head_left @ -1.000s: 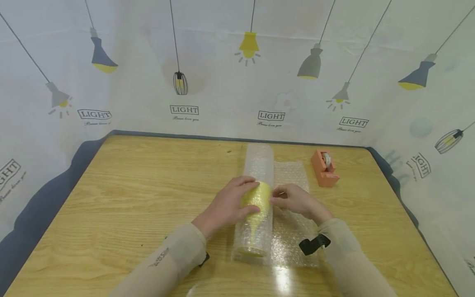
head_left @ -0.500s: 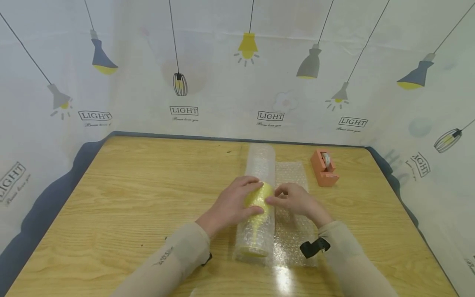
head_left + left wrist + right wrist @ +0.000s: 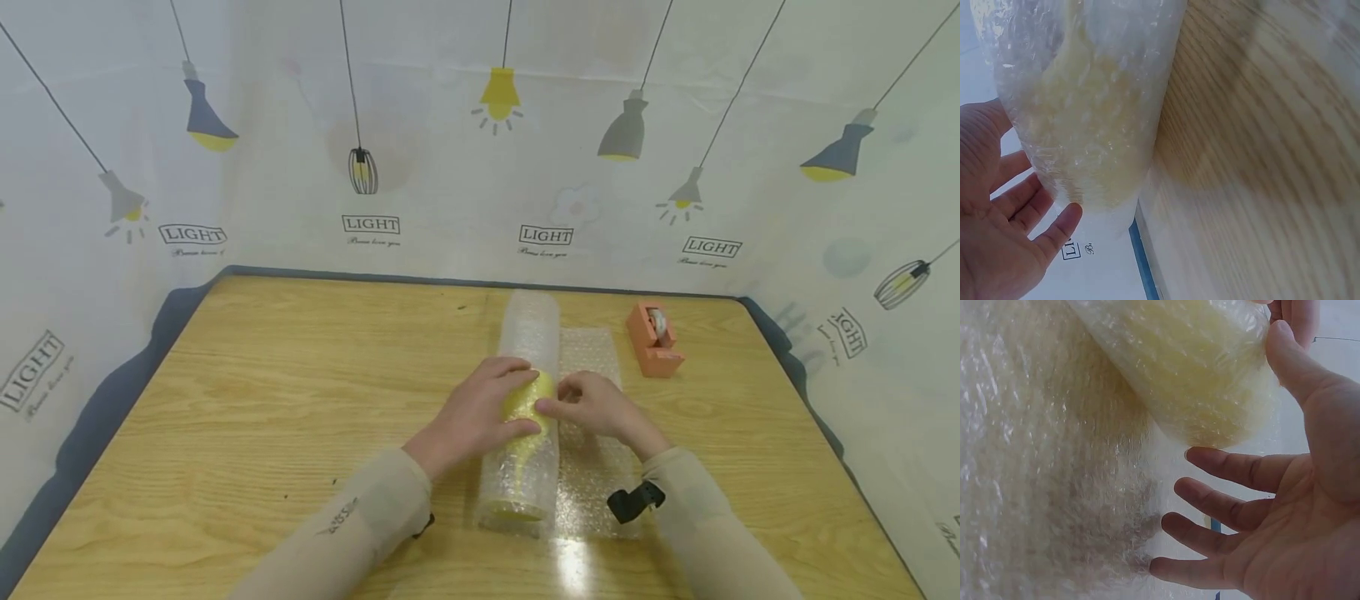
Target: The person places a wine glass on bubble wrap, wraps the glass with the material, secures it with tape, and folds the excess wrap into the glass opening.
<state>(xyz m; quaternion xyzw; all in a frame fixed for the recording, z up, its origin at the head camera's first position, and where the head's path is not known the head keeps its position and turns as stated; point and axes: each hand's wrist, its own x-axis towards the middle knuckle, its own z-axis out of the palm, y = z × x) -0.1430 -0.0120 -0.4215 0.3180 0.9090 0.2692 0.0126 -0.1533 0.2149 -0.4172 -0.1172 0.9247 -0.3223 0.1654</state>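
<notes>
A yellow wine glass (image 3: 529, 408) lies on its side inside clear bubble wrap (image 3: 534, 321), its bowl away from me and its foot toward me. From the left, my left hand (image 3: 476, 408) curves over the bowl, thumb and fingers spread on the wrap. My right hand (image 3: 597, 406) has its thumb on the bowl from the right, with the index fingertip at the wrap's lower side in the right wrist view. Its other fingers (image 3: 1210, 534) fan out loosely. A flat stretch of bubble wrap (image 3: 596, 492) extends right of the roll, under the right hand.
An orange tape dispenser (image 3: 655, 342) with a roll of tape stands at the back right of the wooden table (image 3: 300, 375). Behind the table hangs a curtain (image 3: 435, 108) printed with lamps. Black straps (image 3: 636, 502) show at the wrists.
The wrapped wine glass has rolled slightly to the right over the flat wrap, and my left hand has moved with it. My right thumb has come further onto the roll.
</notes>
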